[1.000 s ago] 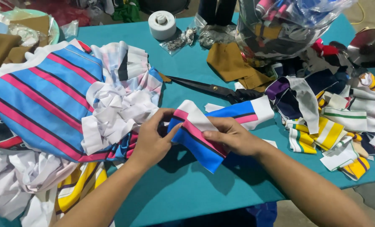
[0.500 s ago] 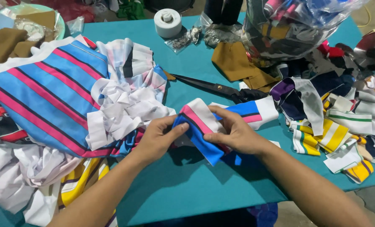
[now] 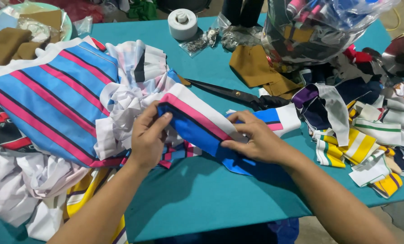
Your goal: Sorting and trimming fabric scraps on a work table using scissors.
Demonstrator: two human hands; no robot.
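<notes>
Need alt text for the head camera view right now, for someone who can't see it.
Two bare hands, left hand and right hand, grip a blue, pink and white striped fabric piece over a teal table. Black scissors lie just behind, with a large striped cloth at left and yellow-striped scraps at right.

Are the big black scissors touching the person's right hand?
Apart. The head view shows the scissors lying on the teal table beyond the right hand, with striped cloth showing between them.
</notes>
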